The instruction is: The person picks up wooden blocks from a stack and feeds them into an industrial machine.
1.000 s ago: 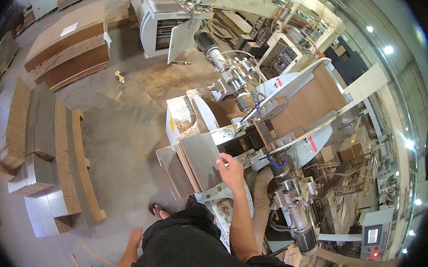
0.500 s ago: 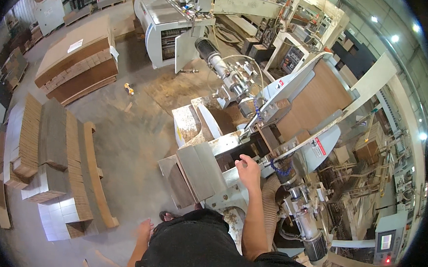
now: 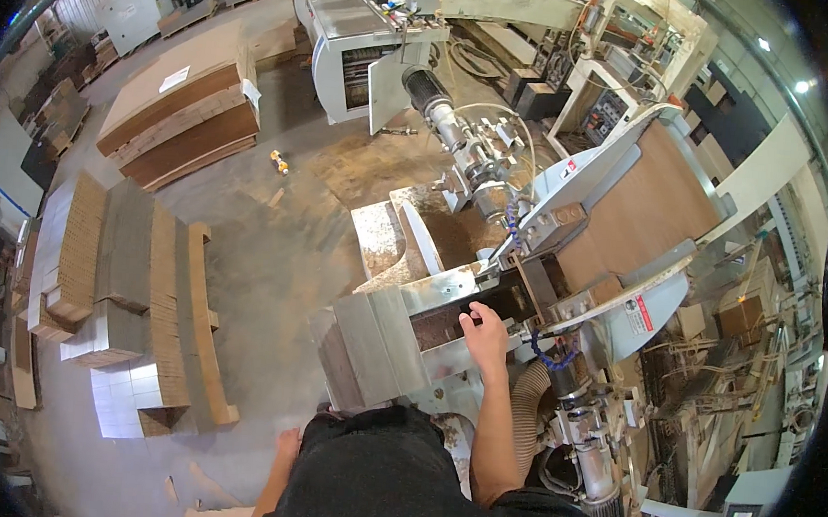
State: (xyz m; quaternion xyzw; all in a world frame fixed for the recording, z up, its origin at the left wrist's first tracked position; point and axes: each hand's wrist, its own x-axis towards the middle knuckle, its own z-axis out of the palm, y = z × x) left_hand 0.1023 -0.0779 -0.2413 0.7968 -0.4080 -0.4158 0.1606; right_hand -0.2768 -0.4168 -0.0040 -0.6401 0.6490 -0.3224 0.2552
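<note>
My right hand (image 3: 485, 338) hovers over the near end of a woodworking machine, beside its long dark slot (image 3: 441, 328). Its fingers are loosely bent and apart, with nothing seen in them. To its left is a grey metal guard (image 3: 384, 338) on the machine's end. A brown wooden board (image 3: 639, 193) lies between the machine's pale side plates, beyond the hand. My left hand (image 3: 288, 442) hangs low by my left side, away from the machine. The fingers that show are loose and hold nothing visible; my dark clothing hides part of that hand.
Stacked panel strips (image 3: 125, 277) stand on the floor at left, with a larger board stack (image 3: 185, 98) behind. A motor unit (image 3: 443, 116) juts out at the far side, another (image 3: 596, 463) at the near right. A ribbed hose (image 3: 528, 411) runs beside my right forearm.
The view has shifted, so most surroundings sit farther right and the far ones higher. My right hand stays over the machine's end; my left hand still hangs at my side.
</note>
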